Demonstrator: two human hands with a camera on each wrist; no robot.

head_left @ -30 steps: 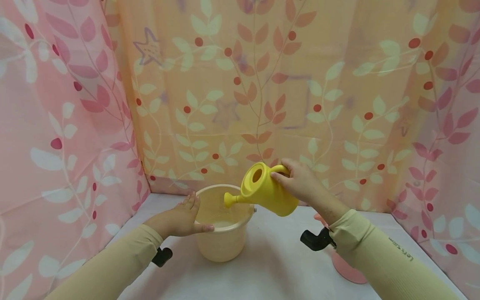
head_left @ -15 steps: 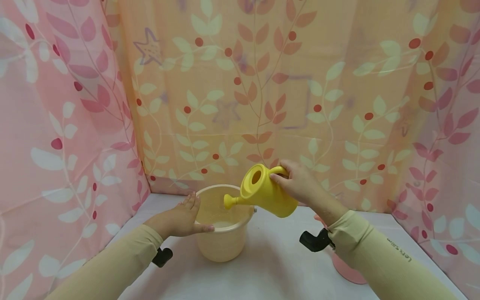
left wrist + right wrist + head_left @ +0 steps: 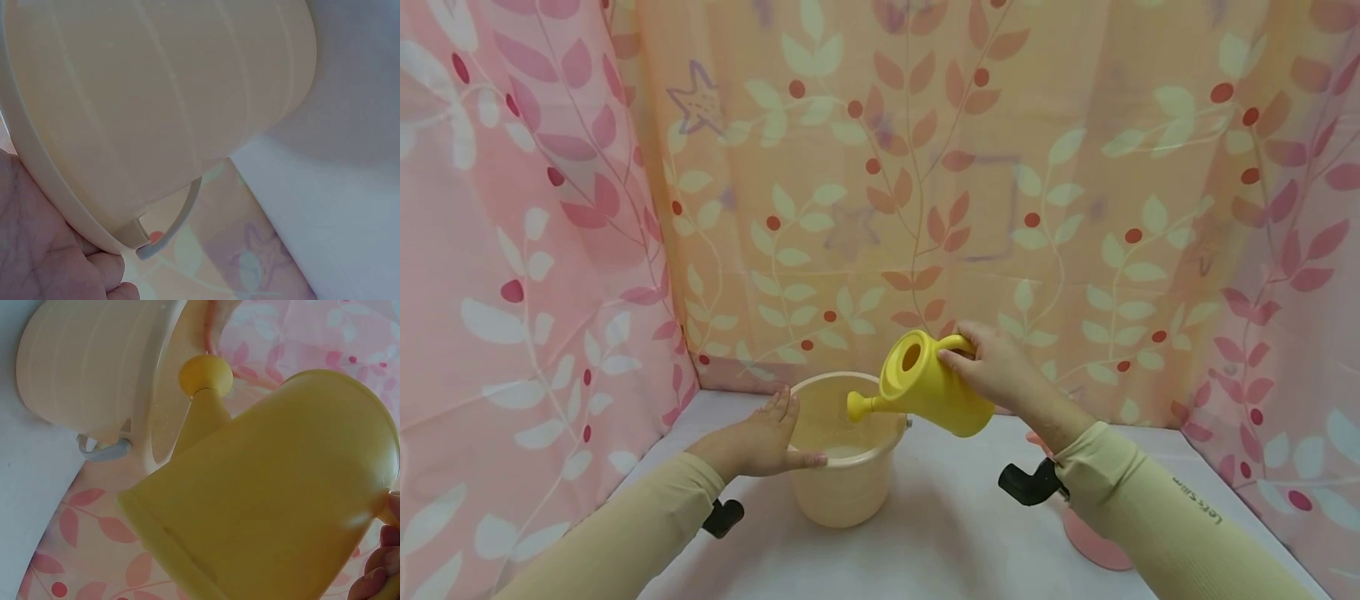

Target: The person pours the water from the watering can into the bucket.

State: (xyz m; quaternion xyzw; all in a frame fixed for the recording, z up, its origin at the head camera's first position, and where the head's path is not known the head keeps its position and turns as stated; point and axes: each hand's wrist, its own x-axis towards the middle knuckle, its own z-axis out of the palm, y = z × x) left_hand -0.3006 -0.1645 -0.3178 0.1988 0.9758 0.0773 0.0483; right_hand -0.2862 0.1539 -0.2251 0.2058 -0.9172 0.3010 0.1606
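My right hand (image 3: 997, 367) grips the handle of a yellow watering can (image 3: 942, 385). The can is tilted to the left, and its round spout head hangs over the mouth of a cream plastic bucket (image 3: 844, 492). In the right wrist view the can's body (image 3: 281, 487) covers much of the picture, with curled fingers (image 3: 380, 565) at its handle. My left hand (image 3: 752, 437) rests on the bucket's left rim, fingers fairly straight and thumb along the front rim. The left wrist view has the palm (image 3: 44, 244) against the rim, beside the bucket's grey carrying handle (image 3: 178, 224).
A pink object (image 3: 1093, 537) stands on the white tabletop (image 3: 940, 542), partly hidden behind the right forearm. Flowered cloth (image 3: 850, 167) hangs at the back and both sides. A black camera mount (image 3: 1030, 483) sticks out from the right wrist.
The watering can has drifted very slightly left and down in my right hand, still tilted over the bucket. My left hand stays at the rim. The whole head view has shifted slightly.
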